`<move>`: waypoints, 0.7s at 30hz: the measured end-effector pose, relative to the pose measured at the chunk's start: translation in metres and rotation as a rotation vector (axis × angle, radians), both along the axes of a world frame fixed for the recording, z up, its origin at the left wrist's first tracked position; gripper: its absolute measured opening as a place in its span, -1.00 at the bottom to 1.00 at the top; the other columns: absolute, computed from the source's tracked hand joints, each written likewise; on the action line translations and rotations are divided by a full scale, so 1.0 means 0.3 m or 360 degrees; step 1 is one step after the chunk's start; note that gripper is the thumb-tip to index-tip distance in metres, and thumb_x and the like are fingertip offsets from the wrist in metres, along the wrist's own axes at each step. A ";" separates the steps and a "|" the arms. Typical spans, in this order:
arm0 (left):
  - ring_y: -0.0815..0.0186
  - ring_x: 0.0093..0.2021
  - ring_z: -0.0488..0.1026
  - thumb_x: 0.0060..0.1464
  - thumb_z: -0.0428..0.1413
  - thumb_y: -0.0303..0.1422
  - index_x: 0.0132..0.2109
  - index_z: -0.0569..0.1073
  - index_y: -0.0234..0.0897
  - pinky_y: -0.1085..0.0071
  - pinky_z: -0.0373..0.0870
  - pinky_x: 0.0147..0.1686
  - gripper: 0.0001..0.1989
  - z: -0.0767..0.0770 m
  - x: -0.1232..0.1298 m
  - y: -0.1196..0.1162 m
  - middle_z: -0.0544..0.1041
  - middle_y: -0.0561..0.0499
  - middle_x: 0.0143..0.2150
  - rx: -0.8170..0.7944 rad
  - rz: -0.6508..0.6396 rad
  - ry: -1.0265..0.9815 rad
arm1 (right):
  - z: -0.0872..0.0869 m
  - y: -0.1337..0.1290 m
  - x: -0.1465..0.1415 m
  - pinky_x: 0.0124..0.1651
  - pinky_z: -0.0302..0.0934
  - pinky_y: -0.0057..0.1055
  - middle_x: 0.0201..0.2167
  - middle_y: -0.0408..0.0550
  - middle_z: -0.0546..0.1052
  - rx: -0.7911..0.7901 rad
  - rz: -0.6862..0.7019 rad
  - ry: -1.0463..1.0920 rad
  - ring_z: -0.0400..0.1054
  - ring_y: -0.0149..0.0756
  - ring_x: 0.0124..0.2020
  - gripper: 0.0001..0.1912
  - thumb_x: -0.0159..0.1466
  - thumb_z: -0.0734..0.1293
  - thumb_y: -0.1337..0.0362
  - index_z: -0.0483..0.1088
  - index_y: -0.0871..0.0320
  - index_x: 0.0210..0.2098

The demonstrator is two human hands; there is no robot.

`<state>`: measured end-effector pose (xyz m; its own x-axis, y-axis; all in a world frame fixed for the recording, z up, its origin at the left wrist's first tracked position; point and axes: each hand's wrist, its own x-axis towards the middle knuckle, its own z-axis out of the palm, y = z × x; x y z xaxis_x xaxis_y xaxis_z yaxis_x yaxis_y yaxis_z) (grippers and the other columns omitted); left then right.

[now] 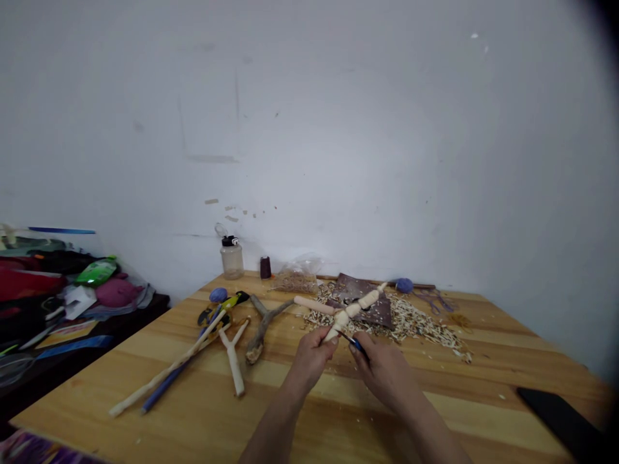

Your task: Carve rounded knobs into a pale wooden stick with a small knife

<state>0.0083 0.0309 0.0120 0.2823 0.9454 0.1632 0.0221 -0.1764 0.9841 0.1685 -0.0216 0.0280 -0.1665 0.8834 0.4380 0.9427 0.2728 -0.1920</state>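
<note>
My left hand (312,354) is closed round the lower end of a pale, peeled wooden stick (355,309), which is carved into rounded, knobby sections and slants up to the right. In my right hand (382,364) is a carving knife (358,345) with a dark blue handle. Its thin blade rests at the stick's lower part, close to my left thumb. A smooth pinkish length of wood (314,304) reaches left from behind the stick; whether it joins it I cannot tell. Wood shavings (411,322) and a dark brown sheet (382,312) lie beyond my hands.
Left on the table (193,412) are a peeled forked stick (234,361), a bark-covered fork (264,325), long sticks (159,386) and yellow-black pruners (236,299). Behind stand a bottle (233,259), a thread spool (265,267) and blue yarn (404,285). A black flat object (556,419) lies right.
</note>
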 end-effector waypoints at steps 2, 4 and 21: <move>0.45 -0.58 0.05 -0.06 0.04 -0.23 -0.44 0.37 -0.31 0.51 -0.04 -0.58 -0.79 -0.005 -0.001 0.005 0.14 0.17 -0.63 0.0057 -0.0051 0.0057 | -0.003 0.002 0.000 -0.52 -0.17 -0.46 -0.52 -0.15 0.47 -0.0003 -0.0001 -0.0023 0.34 -0.34 -0.53 -0.82 0.31 0.07 0.23 0.26 0.09 -0.31; 0.46 -0.59 0.03 -0.03 0.01 -0.21 -0.43 0.36 -0.31 0.51 -0.05 -0.58 -0.77 -0.012 -0.003 0.010 0.12 0.17 -0.63 0.0104 -0.0078 0.0096 | -0.005 0.004 0.000 -0.53 -0.19 -0.46 -0.53 -0.15 0.47 -0.0008 -0.0002 -0.0034 0.35 -0.33 -0.53 -0.81 0.31 0.07 0.22 0.26 0.10 -0.30; 0.45 -0.62 0.07 0.05 -0.06 -0.20 -0.32 0.40 -0.34 0.52 0.00 -0.60 -0.72 -0.023 0.004 0.009 0.14 0.18 -0.65 0.0090 -0.0079 0.0244 | -0.018 0.006 -0.018 -0.53 -0.27 -0.39 -0.42 -0.12 0.50 -0.0015 -0.0155 -0.0172 0.39 -0.29 -0.50 -0.81 0.33 0.05 0.19 0.24 0.08 -0.28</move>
<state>0.0094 0.0336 0.0052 0.3538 0.9203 0.1672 0.1609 -0.2360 0.9583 0.1631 -0.0198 0.0227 -0.1253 0.9018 0.4135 0.9800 0.1774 -0.0898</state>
